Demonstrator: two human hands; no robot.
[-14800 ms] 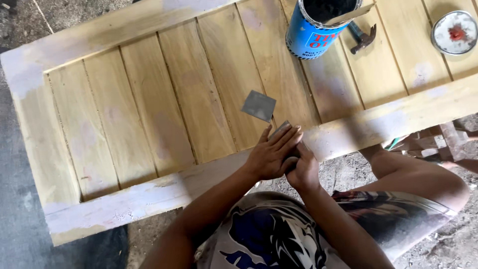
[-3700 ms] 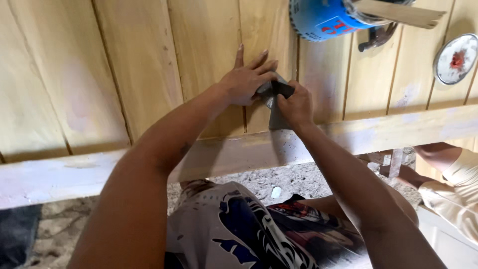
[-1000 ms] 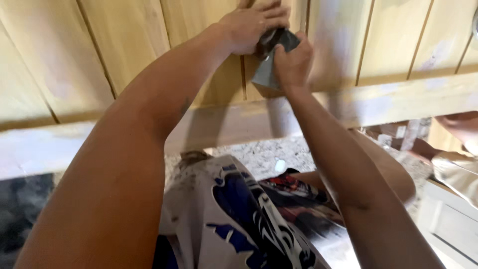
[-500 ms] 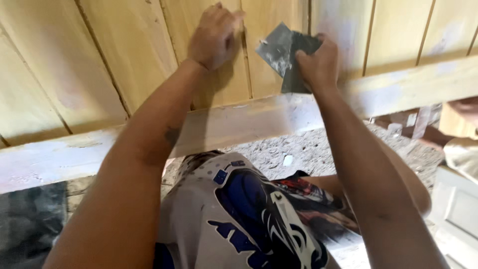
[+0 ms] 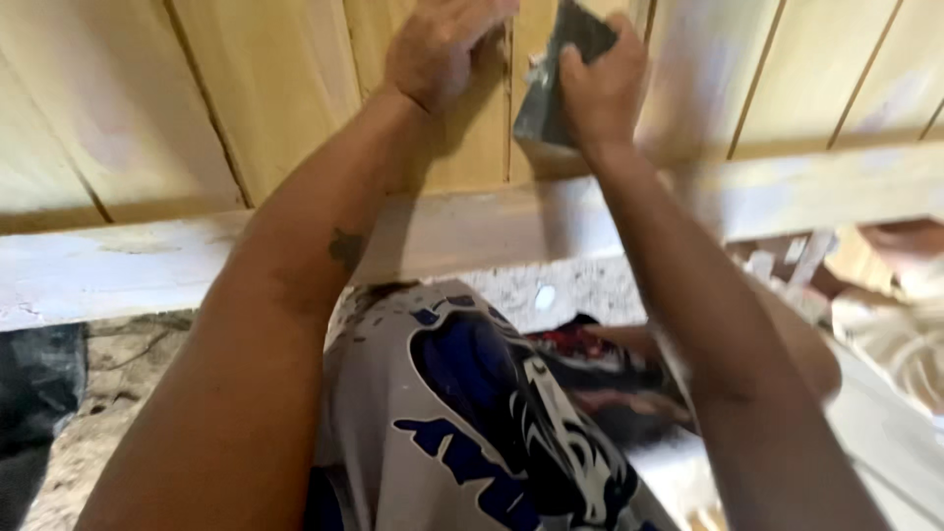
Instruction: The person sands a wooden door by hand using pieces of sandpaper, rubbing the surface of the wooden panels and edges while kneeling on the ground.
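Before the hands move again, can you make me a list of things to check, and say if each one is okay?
1. Right hand has a firm grip on the dark sheet: ok.
2. Left hand rests on the wooden boards: ok.
3. Sheet lies flat on the wood: cannot tell, it is blurred.
4. Pale frame rail sits in front of the arms, nothing on it: ok.
5. Fingertips of both hands in view: not ok, cut off by the picture's top edge.
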